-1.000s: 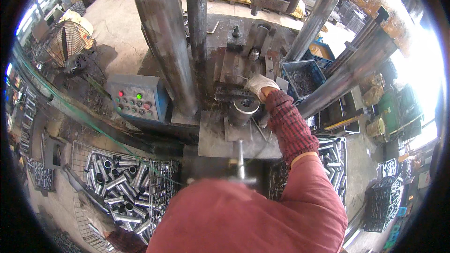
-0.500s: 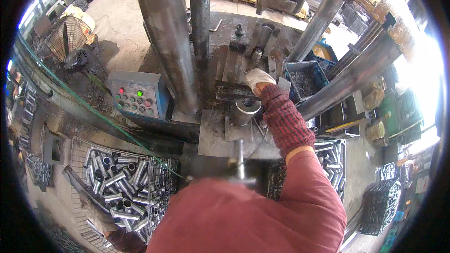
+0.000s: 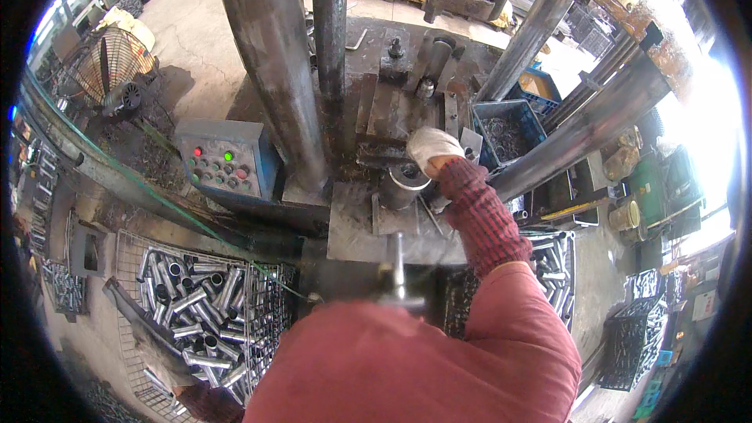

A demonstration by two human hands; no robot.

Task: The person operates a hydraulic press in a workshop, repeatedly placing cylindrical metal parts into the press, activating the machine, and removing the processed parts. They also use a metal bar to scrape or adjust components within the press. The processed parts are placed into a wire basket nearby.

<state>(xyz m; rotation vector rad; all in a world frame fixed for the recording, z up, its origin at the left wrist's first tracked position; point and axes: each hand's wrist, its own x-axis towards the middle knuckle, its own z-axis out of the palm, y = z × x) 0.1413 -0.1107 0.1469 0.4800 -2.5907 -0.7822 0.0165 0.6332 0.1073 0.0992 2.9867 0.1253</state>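
My right hand, in a white glove, is over the press bed beside a round metal die with an open bore. Its fingers are curled in, and whatever they hold is hidden. A short upright metal pin stands beyond it on the bed plate. At the lower left, my left hand, in a dull glove, is at the rim of a wire basket of shiny metal tubes. A metal tube lies along that hand and appears gripped; the fingers are partly hidden.
Thick steel columns rise around the bed. A control box with lit red and green buttons stands left. Beyond the right hand sits a blue crate of metal scraps. A metal T-shaped piece stands before my body. A fan is far left.
My right hand has drawn slightly nearer, toward the round die, and its fingers look more curled. The left hand stays by the basket. The whole view has shifted slightly.
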